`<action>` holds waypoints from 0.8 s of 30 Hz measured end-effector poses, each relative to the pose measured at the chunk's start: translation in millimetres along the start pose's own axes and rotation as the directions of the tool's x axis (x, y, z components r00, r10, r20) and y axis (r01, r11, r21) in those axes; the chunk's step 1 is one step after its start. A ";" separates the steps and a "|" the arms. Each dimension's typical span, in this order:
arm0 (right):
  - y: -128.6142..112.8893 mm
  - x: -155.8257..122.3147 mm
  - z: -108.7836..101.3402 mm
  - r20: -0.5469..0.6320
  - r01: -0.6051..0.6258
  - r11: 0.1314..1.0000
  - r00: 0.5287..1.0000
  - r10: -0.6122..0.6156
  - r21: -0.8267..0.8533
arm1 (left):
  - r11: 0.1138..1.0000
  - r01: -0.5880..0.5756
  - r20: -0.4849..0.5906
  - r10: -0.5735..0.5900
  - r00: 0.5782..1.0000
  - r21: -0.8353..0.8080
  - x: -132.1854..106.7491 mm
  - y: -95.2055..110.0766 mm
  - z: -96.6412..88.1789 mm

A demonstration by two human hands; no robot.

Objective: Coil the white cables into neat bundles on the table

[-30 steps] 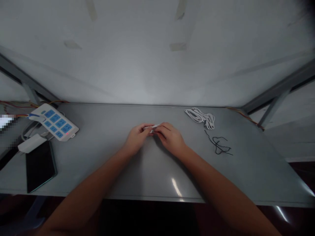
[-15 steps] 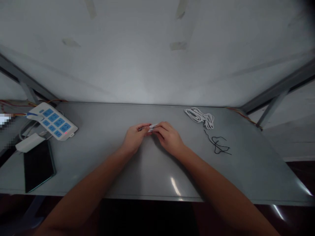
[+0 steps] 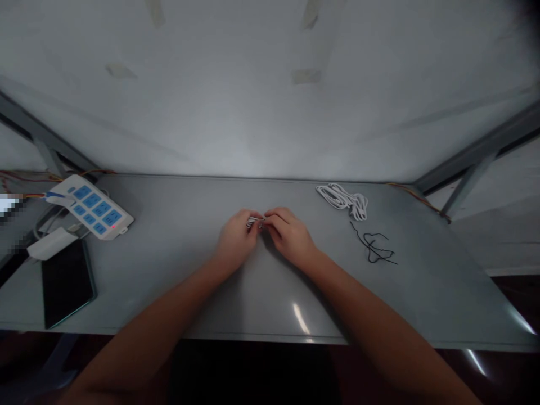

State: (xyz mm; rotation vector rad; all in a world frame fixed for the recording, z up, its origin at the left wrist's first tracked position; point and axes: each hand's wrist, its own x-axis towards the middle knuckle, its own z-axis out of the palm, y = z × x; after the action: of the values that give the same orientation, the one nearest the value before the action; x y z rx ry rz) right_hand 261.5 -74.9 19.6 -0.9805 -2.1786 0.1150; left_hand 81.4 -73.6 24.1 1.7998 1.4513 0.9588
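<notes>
My left hand [image 3: 236, 239] and my right hand [image 3: 291, 235] meet at the middle of the grey table [image 3: 177, 292], fingertips pinched together. Between them they hold a small white bundle of cable [image 3: 254, 221], mostly hidden by the fingers. Both hands rest low, just over the tabletop. A second coiled white cable [image 3: 343, 201] lies to the right, near the table's back edge. A thin black cord [image 3: 373, 247] lies loose just in front of it.
A white power strip with blue sockets [image 3: 90, 207] sits at the far left, wires running off behind it. A white adapter [image 3: 51, 243] and a dark phone or tablet [image 3: 66, 281] lie beside it. Metal frame struts [image 3: 472, 174] stand at the corners, with a white wall behind.
The hands have drawn slightly closer together. The white bundle shows less between the fingers than before. Nothing else on the table moved.
</notes>
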 end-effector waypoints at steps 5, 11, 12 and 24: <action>-2.4 0.8 -0.3 0.033 0.015 0.999 0.999 -0.014 -0.051 | 0.949 -0.187 0.041 0.183 0.982 0.253 -5.6 3.9 2.1; -4.0 1.2 -1.8 0.029 0.057 0.996 0.998 -0.055 -0.074 | 0.936 -0.218 0.046 0.214 0.976 0.276 -7.9 9.1 1.4; -4.1 1.5 -2.2 0.019 0.056 0.996 0.998 -0.055 -0.069 | 0.940 -0.217 0.044 0.213 0.976 0.263 -8.1 9.5 1.3; -1.4 1.1 -15.1 -0.130 -0.093 0.976 0.984 0.120 0.196 | 0.970 0.100 0.172 -0.061 0.983 -0.223 -2.4 19.6 -8.3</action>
State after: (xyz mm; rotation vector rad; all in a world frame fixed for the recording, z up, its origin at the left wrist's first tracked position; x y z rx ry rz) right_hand 270.0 -78.2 31.7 -0.9666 -1.9465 0.2894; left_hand 84.4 -79.5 44.4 1.5979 1.2465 0.8770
